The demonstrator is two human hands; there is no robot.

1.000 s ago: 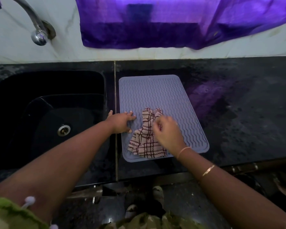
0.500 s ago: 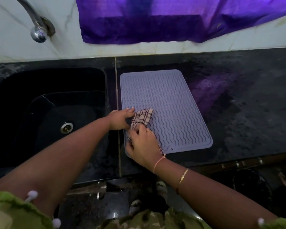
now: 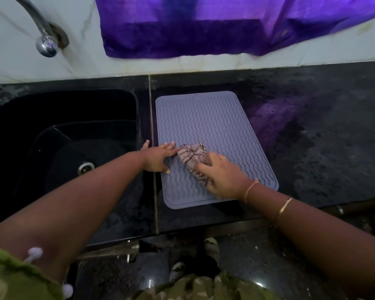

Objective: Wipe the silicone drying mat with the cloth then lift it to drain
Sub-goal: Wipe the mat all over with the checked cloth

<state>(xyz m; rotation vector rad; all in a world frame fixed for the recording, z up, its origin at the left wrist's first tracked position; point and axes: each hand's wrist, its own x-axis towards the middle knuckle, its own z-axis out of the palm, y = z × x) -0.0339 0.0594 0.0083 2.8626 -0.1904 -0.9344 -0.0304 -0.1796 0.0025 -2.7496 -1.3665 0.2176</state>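
Observation:
A grey silicone drying mat [image 3: 206, 124] with wavy ridges lies flat on the black counter, just right of the sink. A checked cloth [image 3: 192, 153] is bunched on the mat's near half. My right hand [image 3: 222, 176] presses down on the cloth and grips it, covering its near part. My left hand [image 3: 158, 156] lies flat with spread fingers on the mat's left edge, fingertips touching the cloth.
A black sink [image 3: 61, 148] with a metal drain [image 3: 86, 166] sits to the left. A chrome tap [image 3: 44, 35] juts from the white wall. A purple cloth [image 3: 225, 24] hangs above. The black counter [image 3: 323, 137] extends to the right.
The right hand gathered the spread cloth into a bunch, swept it left to the mat's near left corner, then back toward the middle. The left hand stayed on the left edge.

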